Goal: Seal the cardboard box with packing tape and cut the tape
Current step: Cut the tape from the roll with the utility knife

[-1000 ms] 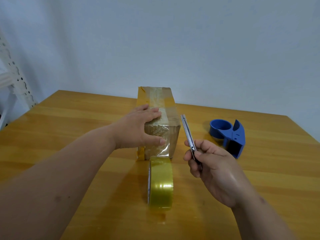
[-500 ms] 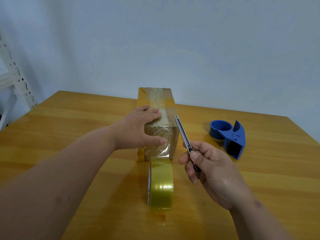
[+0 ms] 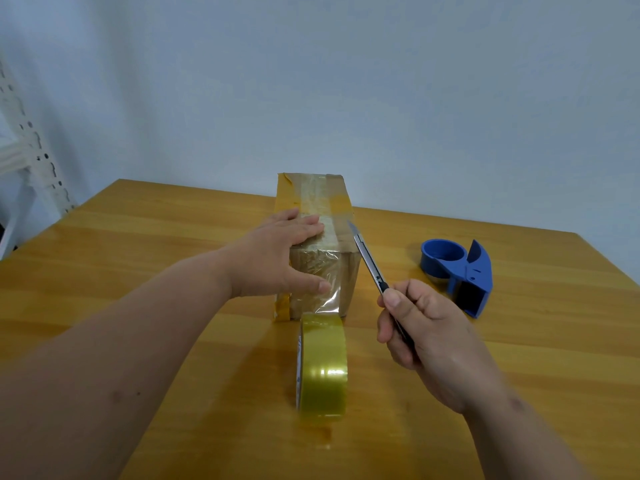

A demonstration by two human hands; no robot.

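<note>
Cardboard box (image 3: pixel 341 209) stands near the middle of your wooden surface (image 3: pixel 138 244), its long side running away from you, with clear tape along the top and yellowish tape at the edges. Your left hand (image 3: pixel 277 258) lies flat on the near end of the box: the fingers are spread over the top and the thumb presses against the near face, where a strip of clear tape (image 3: pixel 322 271) comes down, crinkled and shiny. That strip leads to the tape roll (image 3: pixel 323 365), which stands on its edge just in front of the box, touching or almost touching it.

Your right hand (image 3: pixel 429 341) is closed around the handle of a utility knife (image 3: pixel 369 261). The blade points up and away from you, slanted toward the right upper edge of the box; you cannot tell whether the tip touches the cardboard. A blue tape dispenser (image 3: pixel 460 271) lies on the surface to the right, well apart from the box. A white slotted rack (image 3: pixel 38 150) shows at the left edge.
</note>
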